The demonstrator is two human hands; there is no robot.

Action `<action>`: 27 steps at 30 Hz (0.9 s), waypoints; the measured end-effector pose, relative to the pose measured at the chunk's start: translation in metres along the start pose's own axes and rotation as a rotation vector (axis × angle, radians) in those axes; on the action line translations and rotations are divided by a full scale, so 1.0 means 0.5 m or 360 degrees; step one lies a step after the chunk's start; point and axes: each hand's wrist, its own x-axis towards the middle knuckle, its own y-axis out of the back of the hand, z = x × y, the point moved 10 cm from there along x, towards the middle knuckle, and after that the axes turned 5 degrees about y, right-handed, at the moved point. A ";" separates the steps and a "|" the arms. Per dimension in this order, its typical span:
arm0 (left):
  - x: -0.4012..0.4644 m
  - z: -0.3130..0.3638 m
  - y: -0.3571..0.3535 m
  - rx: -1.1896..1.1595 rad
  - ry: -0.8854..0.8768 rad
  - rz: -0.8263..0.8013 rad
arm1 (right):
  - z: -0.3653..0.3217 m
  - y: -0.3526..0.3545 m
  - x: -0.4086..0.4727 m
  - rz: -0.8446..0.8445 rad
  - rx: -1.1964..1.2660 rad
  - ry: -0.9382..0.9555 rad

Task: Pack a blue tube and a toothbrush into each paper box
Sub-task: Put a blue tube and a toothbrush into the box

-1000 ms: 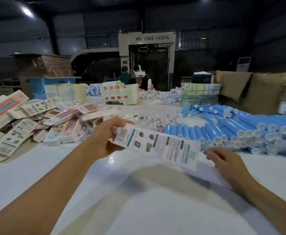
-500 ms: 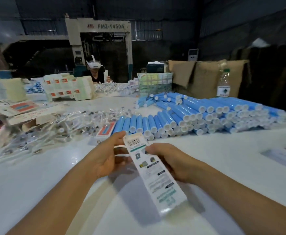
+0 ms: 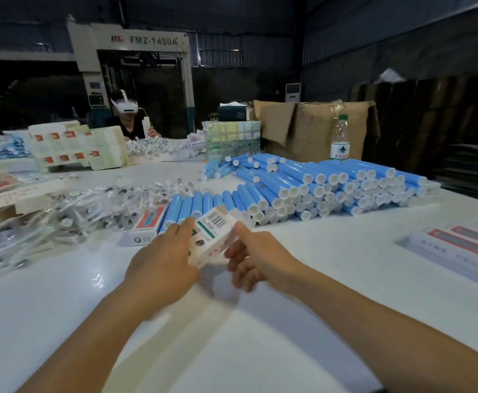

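A white paper box [image 3: 214,235] with a barcode and green print is held above the white table [image 3: 345,279], its open end pointing away from me. My left hand [image 3: 164,259] grips its left side and my right hand [image 3: 253,256] pinches its right side. Just beyond lies a big pile of blue tubes [image 3: 311,185] with white caps. Left of the pile is a heap of toothbrushes [image 3: 84,211] in clear wrappers. One closed box [image 3: 147,225] with a red and blue face lies beside the nearest tubes.
Flat and folded boxes [image 3: 8,191] lie at the far left, and packed boxes [image 3: 464,245] lie in a row at the right. A water bottle [image 3: 340,139], cardboard cartons [image 3: 311,129] and a seated person [image 3: 130,120] in a headset are at the back.
The box has turned from lying long toward me to pointing away, raised between both hands. My view has swung a little further right, bringing the packed boxes into sight.
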 end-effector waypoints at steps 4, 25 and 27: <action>0.006 -0.021 -0.012 0.0322 -0.0034 -0.0008 | -0.060 0.137 -0.011 0.0708 -0.0136 0.0305; 0.020 0.031 -0.060 0.0355 -0.0426 0.0252 | -0.183 0.045 0.315 0.0310 -0.2624 0.0085; 0.022 0.030 -0.061 0.0346 -0.0427 0.0257 | -0.185 0.062 0.323 0.0338 -0.2555 0.0076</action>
